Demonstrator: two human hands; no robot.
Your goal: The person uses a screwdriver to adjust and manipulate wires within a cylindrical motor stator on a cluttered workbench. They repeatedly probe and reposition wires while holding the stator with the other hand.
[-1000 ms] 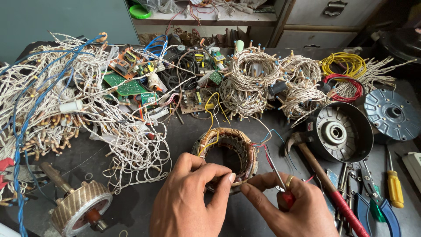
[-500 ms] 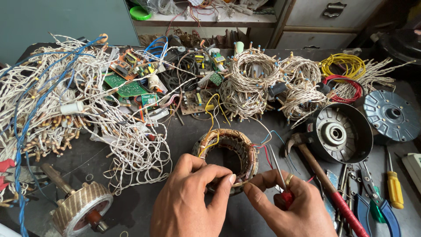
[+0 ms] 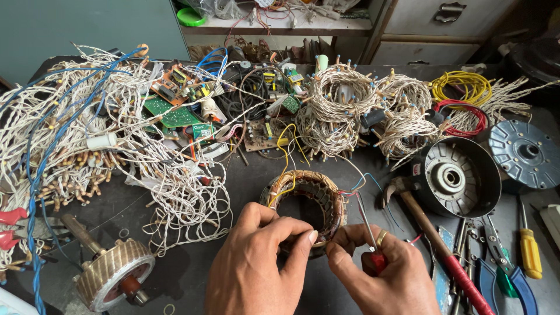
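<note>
1. Black, cluttered workbench top [image 3: 350, 175] carries everything; the round copper-wound motor stator ring [image 3: 309, 198] lies at its near middle and serves as landmark.
2. White twisted wire tangle [image 3: 87, 140] sprawls left of the stator; a dark round motor housing [image 3: 458, 175] sits to its right, with a wooden-handled hammer [image 3: 426, 227] between them.
3. Left hand [image 3: 256, 268] pinches the stator's near rim with thumb and forefinger.
4. Right hand [image 3: 385, 274] grips a red-handled thin metal probe [image 3: 368, 233], its tip at the stator's right edge.
5. Judging by this, the winding looks complete; yellow, red and blue lead wires [image 3: 344, 189] remain loose, so lead work seems unfinished.
</note>
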